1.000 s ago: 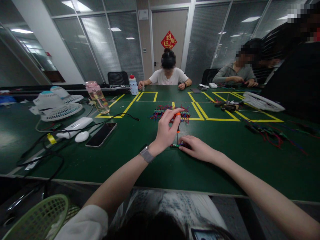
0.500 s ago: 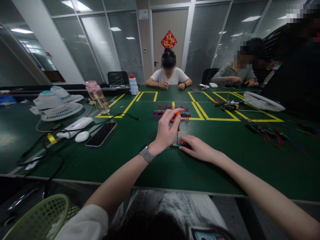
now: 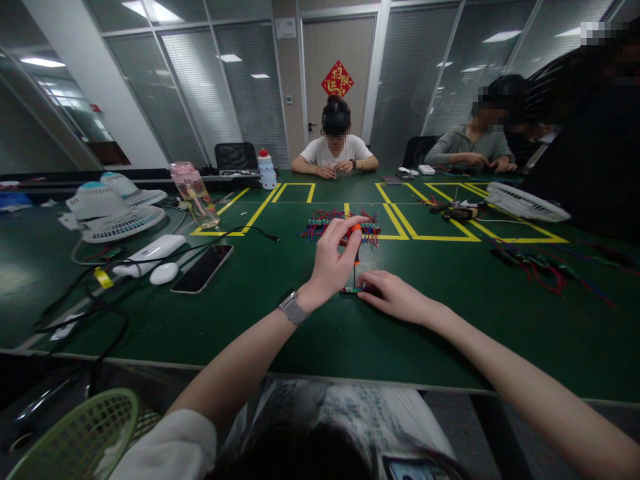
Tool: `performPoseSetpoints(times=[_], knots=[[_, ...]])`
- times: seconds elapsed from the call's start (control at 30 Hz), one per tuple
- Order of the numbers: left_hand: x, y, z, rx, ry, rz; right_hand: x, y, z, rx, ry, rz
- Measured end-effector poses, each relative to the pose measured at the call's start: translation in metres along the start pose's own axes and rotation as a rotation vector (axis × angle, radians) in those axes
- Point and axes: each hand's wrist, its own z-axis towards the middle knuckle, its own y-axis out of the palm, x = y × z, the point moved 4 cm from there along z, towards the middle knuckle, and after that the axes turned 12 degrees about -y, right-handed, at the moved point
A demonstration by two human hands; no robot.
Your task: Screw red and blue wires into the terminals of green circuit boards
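Left hand holding a screwdriver upright over a small circuit board

A person's two bare hands are working at a green table (image 3: 275, 340); the left hand (image 3: 331, 259) is curling around an orange and black screwdriver (image 3: 357, 262), its forefinger arching over the handle's top and its thumb pressing the side; the shaft is pointing straight down, its tip reaching the small green circuit board (image 3: 349, 291); the board is lying flat on the table, in front of the person; the right hand (image 3: 397, 298) is resting low, fingers bent and nearly closed, pinching the board's right end with thumb and fingertips; how firmly, I cannot tell.

Just beyond the left hand, a cluster of boards with red and blue wires (image 3: 316, 225) is lying partly hidden; a phone (image 3: 203, 269) is lying to the left, near a white case (image 3: 164, 273); a pink-topped bottle (image 3: 195, 197) is standing farther back; across the table, a person in a white shirt (image 3: 336, 152) is sitting with both hands close together.
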Motion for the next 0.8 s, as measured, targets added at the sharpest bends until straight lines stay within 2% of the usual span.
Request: performPoseSetpoints(times=[0.8], knots=[[-0.0005, 0.0004, -0.0003, -0.003, -0.005, 0.005, 0.0004, 0.0005, -0.0009, 0.007, -0.011, -0.02]])
